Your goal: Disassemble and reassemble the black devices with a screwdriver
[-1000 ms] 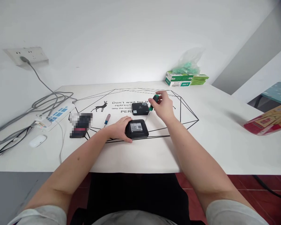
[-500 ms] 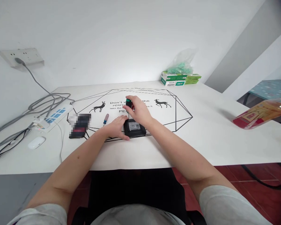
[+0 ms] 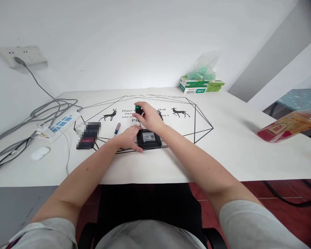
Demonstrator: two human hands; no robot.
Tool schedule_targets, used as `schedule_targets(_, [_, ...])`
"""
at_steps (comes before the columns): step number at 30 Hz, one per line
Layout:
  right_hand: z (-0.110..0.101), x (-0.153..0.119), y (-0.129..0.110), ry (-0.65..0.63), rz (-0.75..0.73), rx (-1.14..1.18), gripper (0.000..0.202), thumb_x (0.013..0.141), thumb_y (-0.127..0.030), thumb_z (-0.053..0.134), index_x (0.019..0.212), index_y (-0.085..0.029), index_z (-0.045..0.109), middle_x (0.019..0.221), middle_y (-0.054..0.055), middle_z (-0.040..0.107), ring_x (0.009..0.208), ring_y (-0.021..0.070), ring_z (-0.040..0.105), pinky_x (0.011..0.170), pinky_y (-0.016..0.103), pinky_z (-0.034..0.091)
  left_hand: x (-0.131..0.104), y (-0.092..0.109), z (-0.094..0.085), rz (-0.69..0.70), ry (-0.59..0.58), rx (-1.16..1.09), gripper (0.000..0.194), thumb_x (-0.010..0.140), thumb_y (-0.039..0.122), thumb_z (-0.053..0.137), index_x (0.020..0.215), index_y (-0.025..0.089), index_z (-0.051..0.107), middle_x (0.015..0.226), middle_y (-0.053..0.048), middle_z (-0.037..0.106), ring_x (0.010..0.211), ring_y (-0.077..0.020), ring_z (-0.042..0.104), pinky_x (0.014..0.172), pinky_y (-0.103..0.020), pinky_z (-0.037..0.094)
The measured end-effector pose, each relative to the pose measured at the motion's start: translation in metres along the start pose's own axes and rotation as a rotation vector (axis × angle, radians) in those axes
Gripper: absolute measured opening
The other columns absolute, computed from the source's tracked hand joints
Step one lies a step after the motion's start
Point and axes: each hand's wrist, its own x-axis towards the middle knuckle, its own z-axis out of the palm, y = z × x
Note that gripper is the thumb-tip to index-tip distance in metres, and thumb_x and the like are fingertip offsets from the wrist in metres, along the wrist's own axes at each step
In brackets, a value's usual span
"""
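Note:
A flat black device with a white label [image 3: 149, 137] lies on the printed table cover. My left hand [image 3: 129, 138] grips its left side, fingers at the upper left corner and thumb at the lower left. In my right hand [image 3: 149, 117] is a screwdriver with a green and black handle [image 3: 138, 110], held nearly upright. Its thin shaft points down at the device's upper left corner; whether the tip touches is too small to tell. A second screwdriver [image 3: 117, 129], with a translucent handle, lies left of my left hand. Behind my right hand a small dark object [image 3: 159, 114] is mostly hidden.
At the left are a pixelated dark object [image 3: 89, 136], a power strip [image 3: 63, 124] with grey cables [image 3: 48, 109], glasses [image 3: 11, 155] and a white case [image 3: 40, 153]. Green and white boxes [image 3: 194, 84] with a plastic bag stand at the back. A drink bottle [image 3: 287, 126] is at the right.
My right hand has shifted slightly left with the screwdriver, whose handle leans a little more to the left. My left hand keeps its place on the device. The view has tilted slightly.

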Motion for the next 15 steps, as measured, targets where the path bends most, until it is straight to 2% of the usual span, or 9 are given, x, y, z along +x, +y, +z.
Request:
schedule_targets(5, [-0.001, -0.009, 0.0, 0.074, 0.006, 0.039, 0.04, 0.105, -0.042, 0.063, 0.14, -0.024, 0.061, 0.137, 0.014, 0.074, 0.105, 0.0265, 0.073, 0.091, 0.044, 0.065, 0.001, -0.005, 0.003, -0.002, 0.018, -0.012, 0.142, 0.051, 0.087, 0.094, 0.164, 0.016, 0.046, 0.166, -0.026, 0.047, 0.158, -0.0567, 0.035, 0.131, -0.068, 0.027])
schedule_targets(11, [-0.002, -0.019, -0.002, 0.05, 0.011, 0.002, 0.038, 0.106, -0.043, 0.063, 0.14, -0.026, 0.062, 0.134, 0.013, 0.073, 0.112, 0.0288, 0.072, 0.1, 0.048, 0.063, 0.001, -0.008, 0.003, 0.006, 0.014, -0.036, 0.144, 0.052, 0.085, 0.095, 0.169, 0.02, 0.042, 0.171, -0.024, 0.043, 0.161, -0.0556, 0.032, 0.132, -0.069, 0.024])
schedule_targets(15, [0.001, -0.022, -0.001, 0.127, -0.033, 0.03, 0.033, 0.104, -0.04, 0.065, 0.134, -0.026, 0.064, 0.13, 0.013, 0.068, 0.113, 0.0285, 0.069, 0.099, 0.048, 0.062, 0.0, -0.005, 0.002, 0.01, 0.009, -0.031, 0.142, 0.054, 0.084, 0.094, 0.169, 0.021, 0.041, 0.172, -0.023, 0.041, 0.16, -0.0551, 0.033, 0.132, -0.069, 0.024])
